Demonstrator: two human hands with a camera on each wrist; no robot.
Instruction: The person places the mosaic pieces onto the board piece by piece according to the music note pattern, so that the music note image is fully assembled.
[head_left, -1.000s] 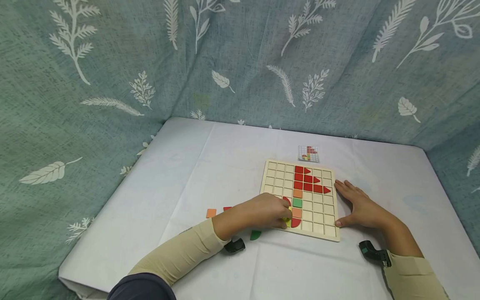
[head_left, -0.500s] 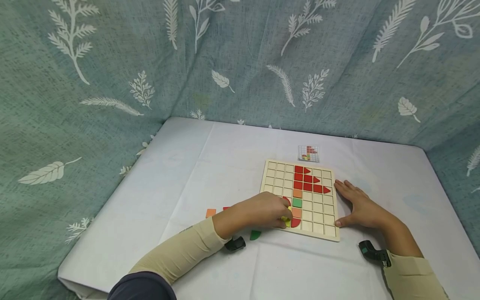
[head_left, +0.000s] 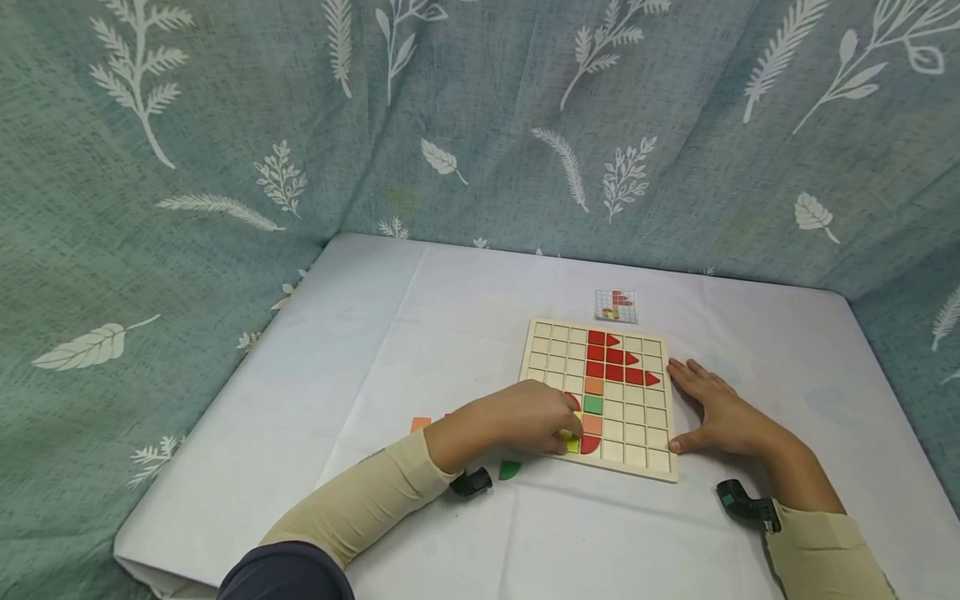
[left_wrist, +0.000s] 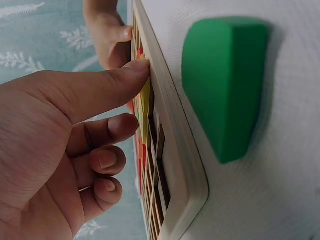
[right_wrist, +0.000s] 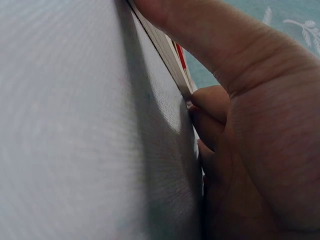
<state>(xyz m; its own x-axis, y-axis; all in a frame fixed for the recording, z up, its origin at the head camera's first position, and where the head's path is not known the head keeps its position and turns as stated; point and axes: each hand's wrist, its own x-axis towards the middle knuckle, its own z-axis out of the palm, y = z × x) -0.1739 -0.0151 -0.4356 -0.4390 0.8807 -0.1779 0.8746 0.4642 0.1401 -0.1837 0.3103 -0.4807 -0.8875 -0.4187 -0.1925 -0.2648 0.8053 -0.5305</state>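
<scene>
My left hand (head_left: 536, 417) is over the lower left of a wooden grid board (head_left: 635, 434). Its thumb and curled fingers pinch a yellow tile (head_left: 572, 443) lying in the grid; in the left wrist view the thumb tip touches the yellow tile (left_wrist: 145, 97), and the index finger is mostly hidden. Beside it are red quarter-round (head_left: 590, 445), orange (head_left: 592, 425) and green (head_left: 592, 405) tiles. Rows of red squares and triangles (head_left: 615, 357) fill cells higher up. My right hand (head_left: 720, 417) rests spread against the board's right edge, thumb and fingertips touching it.
A small printed card (head_left: 616, 307) with a coloured grid pattern lies behind the board. A green quarter-round piece (head_left: 510, 470) lies on the white cloth before it. Left of the board, an orange square (head_left: 421, 424) shows beyond my forearm, with a red piece mostly covered.
Both hands and the board hold nearly the same place. The whole head view has shifted very slightly.
</scene>
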